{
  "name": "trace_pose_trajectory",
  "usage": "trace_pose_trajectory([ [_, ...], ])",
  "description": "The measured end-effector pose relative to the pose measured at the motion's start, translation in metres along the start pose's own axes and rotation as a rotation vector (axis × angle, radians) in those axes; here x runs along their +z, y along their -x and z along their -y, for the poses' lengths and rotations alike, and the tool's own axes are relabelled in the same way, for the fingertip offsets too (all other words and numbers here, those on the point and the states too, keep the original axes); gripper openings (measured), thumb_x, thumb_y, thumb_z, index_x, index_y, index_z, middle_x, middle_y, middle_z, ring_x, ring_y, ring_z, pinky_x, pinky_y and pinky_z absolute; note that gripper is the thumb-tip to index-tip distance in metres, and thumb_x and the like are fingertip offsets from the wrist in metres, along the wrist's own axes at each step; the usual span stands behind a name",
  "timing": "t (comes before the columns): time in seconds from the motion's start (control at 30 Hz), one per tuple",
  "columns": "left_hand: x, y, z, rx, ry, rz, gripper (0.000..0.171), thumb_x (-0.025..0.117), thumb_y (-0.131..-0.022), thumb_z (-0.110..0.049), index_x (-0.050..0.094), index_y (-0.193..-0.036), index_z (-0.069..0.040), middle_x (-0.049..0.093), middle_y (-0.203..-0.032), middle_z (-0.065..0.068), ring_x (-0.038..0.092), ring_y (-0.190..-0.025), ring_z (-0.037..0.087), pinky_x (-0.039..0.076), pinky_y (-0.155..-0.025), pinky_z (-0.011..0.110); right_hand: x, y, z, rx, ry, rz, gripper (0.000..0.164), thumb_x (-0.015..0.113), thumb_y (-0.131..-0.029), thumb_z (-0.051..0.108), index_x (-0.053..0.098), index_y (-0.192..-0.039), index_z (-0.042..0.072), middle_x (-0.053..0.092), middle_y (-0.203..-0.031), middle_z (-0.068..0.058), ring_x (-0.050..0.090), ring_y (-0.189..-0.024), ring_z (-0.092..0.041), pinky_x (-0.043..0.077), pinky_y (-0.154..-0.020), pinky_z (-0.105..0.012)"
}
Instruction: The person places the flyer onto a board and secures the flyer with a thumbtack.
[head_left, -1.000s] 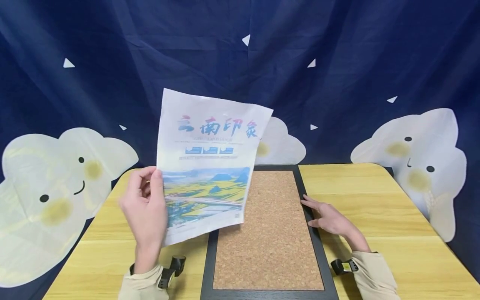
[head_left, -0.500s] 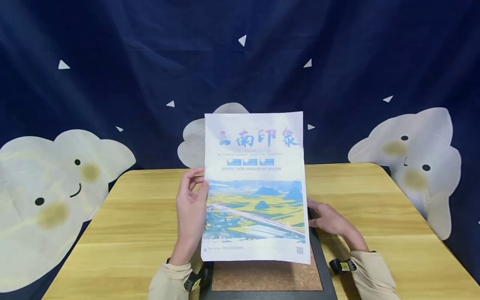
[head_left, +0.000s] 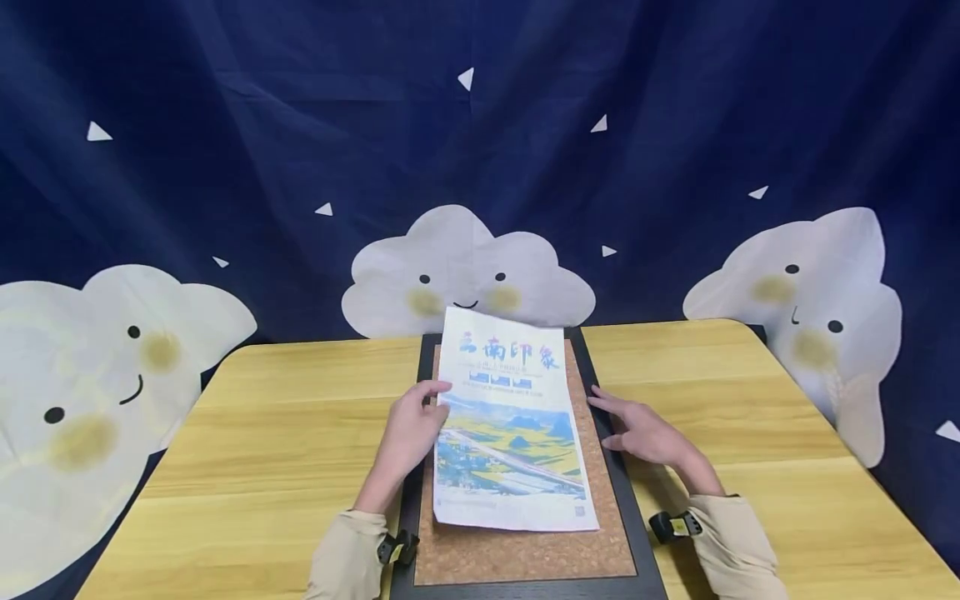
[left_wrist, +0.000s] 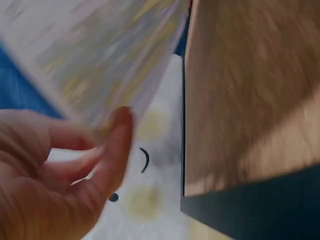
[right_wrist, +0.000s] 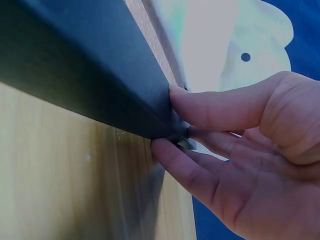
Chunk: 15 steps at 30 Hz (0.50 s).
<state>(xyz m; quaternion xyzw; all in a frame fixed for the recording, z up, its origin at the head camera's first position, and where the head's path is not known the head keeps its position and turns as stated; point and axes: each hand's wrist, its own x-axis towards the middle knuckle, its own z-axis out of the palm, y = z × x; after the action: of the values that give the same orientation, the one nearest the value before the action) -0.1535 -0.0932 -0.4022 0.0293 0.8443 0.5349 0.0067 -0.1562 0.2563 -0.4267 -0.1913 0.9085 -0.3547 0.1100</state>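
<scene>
Head view: the poster (head_left: 510, 442) is pinched at its edge by the left hand (head_left: 414, 422), likely keeping the print uncovered; the corkboard (head_left: 525, 591) is seemingly steadied by the right hand (head_left: 648, 433), fingers (head_left: 611, 406) spread.

That table over there is yellowish wood (head_left: 262, 467), streaked with grain, its far corners rounded. On it, around the middle, lies a black-framed cork board (head_left: 487, 562), reaching the far edge.

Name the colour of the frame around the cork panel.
The frame is black; it shows best in the head view.
</scene>
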Motion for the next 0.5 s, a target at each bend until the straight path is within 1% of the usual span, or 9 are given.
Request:
trace_pose_trajectory([
  [0.07, -0.0001, -0.0016, 0.0067, 0.018, -0.111, 0.052, 0.033, 0.06, -0.098, -0.002, 0.068, -0.13, 0.002, 0.061, -0.083, 0.011, 0.053, -0.065, 0.017, 0.048, -0.062, 0.032, -0.0002, -0.0001, 0.0005, 0.008, -0.004, 0.005, 0.068, 0.071, -0.085, -0.008, 0.046, -0.147, -0.014, 0.032, -0.159, -0.034, 0.042, -0.139, -0.052, 0.047, -0.078, -0.031],
  [0.13, -0.0001, -0.0015, 0.0108, 0.043, -0.218, 0.108, 0.033, 0.061, -0.098, -0.002, 0.067, -0.129, 0.005, 0.066, -0.101, 0.015, 0.061, -0.082, 0.023, 0.053, -0.074, 0.04, 0.0, -0.0003, 0.0008, 0.013, 0.001, 0.008, 0.067, 0.071, -0.085, -0.009, 0.046, -0.148, -0.014, 0.032, -0.16, -0.034, 0.039, -0.141, -0.053, 0.047, -0.08, -0.032],
  [0.17, -0.0001, -0.0009, 0.0119, 0.048, -0.26, 0.135, 0.033, 0.061, -0.098, -0.002, 0.066, -0.129, 0.006, 0.066, -0.112, 0.018, 0.064, -0.094, 0.028, 0.055, -0.083, 0.045, 0.0001, -0.0003, 0.0011, 0.017, -0.002, 0.01, 0.067, 0.071, -0.086, -0.009, 0.046, -0.148, -0.014, 0.031, -0.16, -0.034, 0.039, -0.141, -0.053, 0.047, -0.079, -0.033],
  [0.2, 0.0001, -0.0002, 0.0126, 0.053, -0.309, 0.16, 0.034, 0.062, -0.098, -0.002, 0.065, -0.13, 0.007, 0.065, -0.123, 0.02, 0.064, -0.106, 0.031, 0.054, -0.09, 0.048, 0.0002, -0.0003, 0.0012, 0.018, 0.005, 0.012, 0.067, 0.071, -0.086, -0.009, 0.046, -0.148, -0.013, 0.031, -0.16, -0.034, 0.037, -0.142, -0.054, 0.047, -0.082, -0.034],
  [0.27, 0.0004, 0.0016, 0.0131, 0.056, -0.38, 0.211, 0.037, 0.063, -0.099, -0.003, 0.063, -0.134, 0.007, 0.06, -0.135, 0.024, 0.06, -0.121, 0.038, 0.051, -0.099, 0.053, 0.0004, 0.0, 0.0016, 0.021, 0.013, 0.012, 0.067, 0.071, -0.086, -0.009, 0.046, -0.148, -0.013, 0.031, -0.16, -0.033, 0.036, -0.143, -0.054, 0.048, -0.083, -0.036],
  [0.37, 0.0013, 0.0042, 0.0124, 0.049, -0.451, 0.257, 0.04, 0.064, -0.099, -0.006, 0.061, -0.137, 0.006, 0.055, -0.143, 0.024, 0.053, -0.133, 0.042, 0.046, -0.106, 0.056, 0.0001, 0.0006, 0.0022, 0.016, 0.024, 0.012, 0.067, 0.072, -0.086, -0.008, 0.046, -0.148, -0.013, 0.031, -0.16, -0.033, 0.037, -0.142, -0.054, 0.048, -0.085, -0.039],
  [0.43, 0.0019, 0.0053, 0.0117, 0.051, -0.491, 0.275, 0.042, 0.065, -0.1, -0.008, 0.06, -0.139, 0.005, 0.054, -0.144, 0.023, 0.053, -0.133, 0.041, 0.046, -0.106, 0.056, -0.0002, 0.0009, 0.0025, 0.013, 0.031, 0.01, 0.067, 0.072, -0.086, -0.008, 0.046, -0.148, -0.013, 0.032, -0.16, -0.033, 0.037, -0.142, -0.054, 0.048, -0.088, -0.041],
  [0.5, 0.0023, 0.0063, 0.0108, 0.051, -0.525, 0.282, 0.043, 0.065, -0.099, -0.009, 0.06, -0.14, 0.003, 0.053, -0.145, 0.022, 0.053, -0.133, 0.041, 0.046, -0.106, 0.055, -0.0006, 0.0012, 0.0031, 0.014, 0.036, 0.008, 0.067, 0.072, -0.087, -0.007, 0.046, -0.148, -0.013, 0.032, -0.16, -0.033, 0.036, -0.143, -0.054, 0.049, -0.093, -0.047],
])
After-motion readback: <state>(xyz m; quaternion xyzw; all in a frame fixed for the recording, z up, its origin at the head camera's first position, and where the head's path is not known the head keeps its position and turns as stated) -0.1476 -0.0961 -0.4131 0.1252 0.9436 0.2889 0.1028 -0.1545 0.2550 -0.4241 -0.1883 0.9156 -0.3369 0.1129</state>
